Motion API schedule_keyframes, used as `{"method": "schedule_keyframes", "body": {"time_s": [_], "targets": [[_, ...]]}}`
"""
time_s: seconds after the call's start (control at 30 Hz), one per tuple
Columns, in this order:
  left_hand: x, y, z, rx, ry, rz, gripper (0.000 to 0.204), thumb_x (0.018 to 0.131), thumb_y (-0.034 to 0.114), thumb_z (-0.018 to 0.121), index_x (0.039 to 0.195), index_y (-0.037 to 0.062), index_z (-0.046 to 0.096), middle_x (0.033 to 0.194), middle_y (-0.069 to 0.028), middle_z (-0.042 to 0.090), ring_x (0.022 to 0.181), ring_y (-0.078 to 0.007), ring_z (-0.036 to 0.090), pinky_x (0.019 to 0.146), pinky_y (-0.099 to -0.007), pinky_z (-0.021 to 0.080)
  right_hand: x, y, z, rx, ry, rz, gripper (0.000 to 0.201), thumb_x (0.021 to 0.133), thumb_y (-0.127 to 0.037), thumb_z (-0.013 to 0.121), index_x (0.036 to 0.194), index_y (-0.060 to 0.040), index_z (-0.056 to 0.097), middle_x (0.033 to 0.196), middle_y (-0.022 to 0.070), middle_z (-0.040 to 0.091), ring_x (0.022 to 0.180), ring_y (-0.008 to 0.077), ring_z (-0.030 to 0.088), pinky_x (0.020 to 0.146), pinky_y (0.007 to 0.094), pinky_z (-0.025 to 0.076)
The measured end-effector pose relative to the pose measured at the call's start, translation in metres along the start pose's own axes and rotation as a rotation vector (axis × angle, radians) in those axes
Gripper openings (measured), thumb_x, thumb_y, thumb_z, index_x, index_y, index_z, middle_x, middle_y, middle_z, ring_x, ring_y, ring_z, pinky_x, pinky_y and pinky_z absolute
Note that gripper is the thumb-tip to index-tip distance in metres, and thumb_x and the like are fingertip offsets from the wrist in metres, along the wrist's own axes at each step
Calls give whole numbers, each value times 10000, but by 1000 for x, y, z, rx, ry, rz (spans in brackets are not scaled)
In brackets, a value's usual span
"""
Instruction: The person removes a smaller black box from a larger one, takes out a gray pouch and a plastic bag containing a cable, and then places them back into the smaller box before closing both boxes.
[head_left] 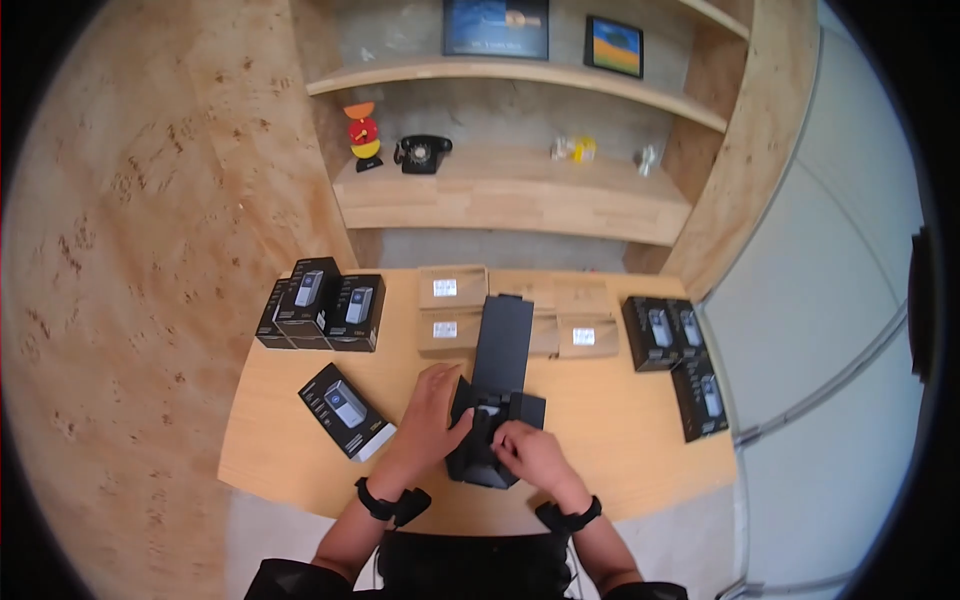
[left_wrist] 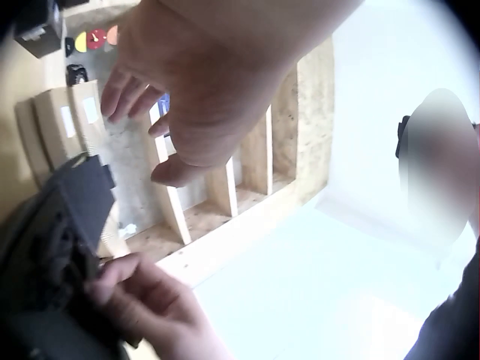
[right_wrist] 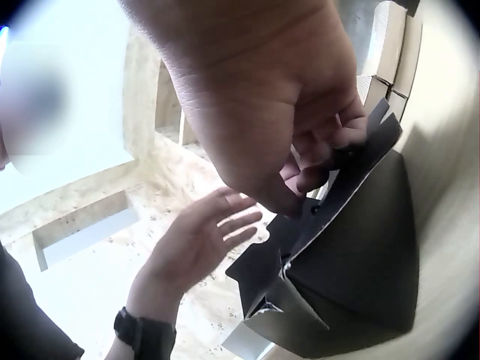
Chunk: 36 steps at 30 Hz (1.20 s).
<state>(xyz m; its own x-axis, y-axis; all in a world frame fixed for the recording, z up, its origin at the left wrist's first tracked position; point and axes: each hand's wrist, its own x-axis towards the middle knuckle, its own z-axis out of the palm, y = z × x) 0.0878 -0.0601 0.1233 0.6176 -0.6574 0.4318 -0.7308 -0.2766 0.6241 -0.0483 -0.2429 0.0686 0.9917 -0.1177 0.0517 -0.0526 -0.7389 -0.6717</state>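
Note:
An open black box (head_left: 484, 470) stands near the table's front edge, its long lid flap (head_left: 504, 345) raised toward the back. The left hand (head_left: 431, 420) is at the box's left side with its fingers extended; in the left wrist view that hand (left_wrist: 210, 82) has spread fingers and holds nothing. The right hand (head_left: 535, 460) has its fingers curled at the box's right inner edge; in the right wrist view the hand (right_wrist: 277, 112) pinches something dark at the opening of the box (right_wrist: 360, 262). What lies inside is mostly hidden.
A printed black box (head_left: 345, 410) lies left of the hands. More printed boxes stand back left (head_left: 355, 310) and at the right (head_left: 652, 335). Brown cartons (head_left: 450, 330) line the table's back. Shelves behind hold a black telephone (head_left: 422, 154) and framed pictures.

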Motion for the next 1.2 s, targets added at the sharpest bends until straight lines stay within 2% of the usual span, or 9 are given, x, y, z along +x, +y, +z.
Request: {"method": "schedule_keyframes", "body": {"time_s": [0.17,0.37,0.5,0.6,0.7,0.73,0.87,1.0,1.2], "targets": [[51,25,-32,-185,-79,99,552,938,152,741,1440,36,544,1411,-186,519,1221,-369,613,1056,-418,508,7,-12,12,-345,-26,-38,332,903,-326,779,1153,-122,703,1046,126,716,970,341,741,820,448,602],[53,23,-62,-136,-194,134,461,980,271,712,1364,36,613,1233,-167,656,1127,-363,654,958,-421,536,12,-16,18,-382,-86,30,303,874,-311,795,1107,-124,740,1020,98,706,946,341,729,784,449,597],[42,-6,-56,-89,-124,204,444,979,287,713,1347,53,628,1153,-151,706,1072,-333,682,904,-424,545,10,-5,20,-227,1,21,259,863,-227,784,1093,-117,740,941,102,680,849,330,709,732,433,569],[43,8,-76,-143,-193,49,454,946,243,742,1344,45,645,1176,-160,711,1074,-317,693,941,-410,539,9,-7,11,-36,78,24,161,907,-184,760,1015,-84,695,879,110,641,761,318,681,689,422,547],[42,1,-76,-137,-156,99,454,948,245,744,1343,44,646,1141,-152,719,1039,-308,701,922,-409,543,13,2,7,242,160,30,215,929,-154,769,901,-45,587,790,78,531,636,241,533,617,357,465],[43,1,-76,-147,-168,95,455,949,246,745,1343,41,645,1154,-156,714,1057,-312,696,933,-408,539,15,2,5,335,211,16,324,959,-142,770,831,-55,485,742,8,462,635,134,426,593,287,390],[48,10,-70,-131,-133,151,471,963,279,743,1355,46,624,1201,-148,686,1090,-333,671,931,-415,536,19,-23,-33,641,235,191,314,980,-145,767,815,-105,502,732,-93,426,687,29,395,589,231,341],[52,20,-58,-152,-45,287,553,976,320,740,1418,35,571,1330,-173,615,1159,-365,632,951,-418,530,35,-39,-73,705,442,77,263,986,-92,744,835,-98,529,747,-82,455,704,27,419,630,217,364],[52,35,-38,-378,12,140,728,948,348,781,1512,10,471,1394,-211,559,1213,-350,626,983,-418,520,53,-61,-104,809,480,-118,198,983,-44,734,885,-67,564,783,-76,460,736,30,432,660,222,385]]}}
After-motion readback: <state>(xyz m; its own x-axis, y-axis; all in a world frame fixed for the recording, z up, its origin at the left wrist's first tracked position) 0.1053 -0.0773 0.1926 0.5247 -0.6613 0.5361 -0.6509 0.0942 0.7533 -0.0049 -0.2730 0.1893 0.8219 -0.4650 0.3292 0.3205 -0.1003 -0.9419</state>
